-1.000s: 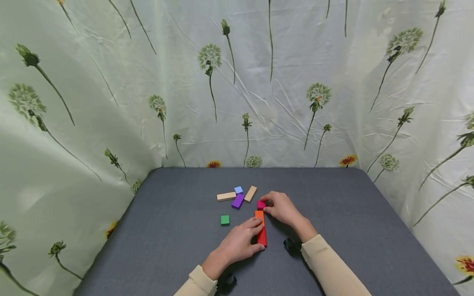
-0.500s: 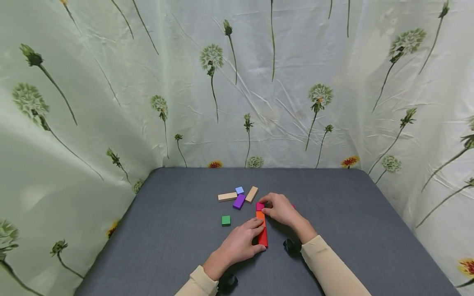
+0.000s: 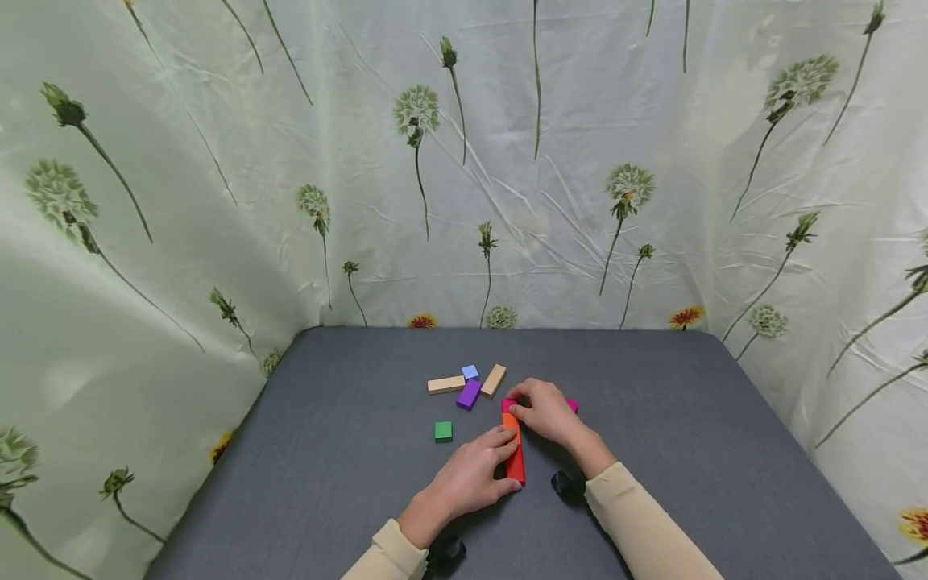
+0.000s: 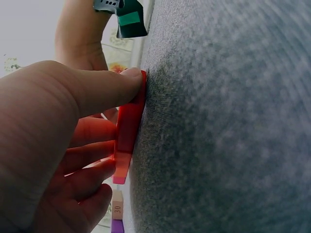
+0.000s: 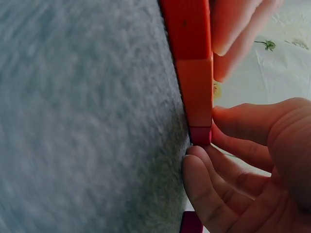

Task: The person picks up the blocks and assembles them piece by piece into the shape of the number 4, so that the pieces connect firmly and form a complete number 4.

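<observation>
A red block (image 3: 515, 467) and an orange block (image 3: 511, 424) lie end to end in a row, with a pink block (image 3: 508, 405) at the far end. My left hand (image 3: 467, 474) holds the row from the left side: its thumb (image 4: 131, 75) is at the red block's near end, its fingertips along the row's side. At the far end my right hand (image 3: 547, 415) pinches the pink block, thumb and fingers around it, right against the orange block in the right wrist view. A second pink block (image 3: 573, 405) lies behind the right hand, partly hidden.
Left of the row sits a green block (image 3: 444, 432). Farther back, a purple block (image 3: 469, 395), a small blue block (image 3: 470, 372) and two wooden blocks, one (image 3: 445, 385) to the left and another (image 3: 494, 380) to the right, lie close together on the grey table (image 3: 326, 451).
My right hand has shifted the pink block slightly left, in line with the row's far end. The second pink block has come into view behind that hand. My left hand stays in place.
</observation>
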`<action>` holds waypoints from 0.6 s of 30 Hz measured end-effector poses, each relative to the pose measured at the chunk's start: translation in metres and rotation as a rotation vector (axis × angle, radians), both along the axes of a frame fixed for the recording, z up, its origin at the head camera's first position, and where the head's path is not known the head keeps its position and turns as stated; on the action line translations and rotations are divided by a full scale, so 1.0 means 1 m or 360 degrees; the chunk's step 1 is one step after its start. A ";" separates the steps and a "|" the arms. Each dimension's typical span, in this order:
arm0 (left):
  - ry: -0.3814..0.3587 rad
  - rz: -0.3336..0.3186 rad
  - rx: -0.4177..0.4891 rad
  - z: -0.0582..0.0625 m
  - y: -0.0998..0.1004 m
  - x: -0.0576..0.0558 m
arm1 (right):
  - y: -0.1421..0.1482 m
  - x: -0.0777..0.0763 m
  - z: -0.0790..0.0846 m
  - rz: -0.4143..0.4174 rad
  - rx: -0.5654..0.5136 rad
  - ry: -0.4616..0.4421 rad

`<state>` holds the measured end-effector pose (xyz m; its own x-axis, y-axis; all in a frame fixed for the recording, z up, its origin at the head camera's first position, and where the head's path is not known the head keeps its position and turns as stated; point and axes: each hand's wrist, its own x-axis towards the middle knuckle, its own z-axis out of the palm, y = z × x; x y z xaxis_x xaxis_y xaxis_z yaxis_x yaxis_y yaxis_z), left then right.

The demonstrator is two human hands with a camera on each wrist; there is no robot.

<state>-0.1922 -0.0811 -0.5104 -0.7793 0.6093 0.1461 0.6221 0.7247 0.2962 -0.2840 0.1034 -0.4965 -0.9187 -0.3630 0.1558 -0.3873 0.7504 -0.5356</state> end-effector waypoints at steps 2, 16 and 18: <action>0.0009 -0.0003 0.0002 0.001 0.000 0.000 | -0.001 0.000 0.000 -0.0011 -0.0012 0.0014; -0.0022 0.0007 0.0007 0.000 0.000 -0.001 | -0.001 0.001 -0.002 -0.0045 -0.0060 0.0008; -0.0022 0.0008 0.0008 0.000 0.000 -0.001 | -0.001 0.000 -0.002 -0.0044 -0.0063 0.0003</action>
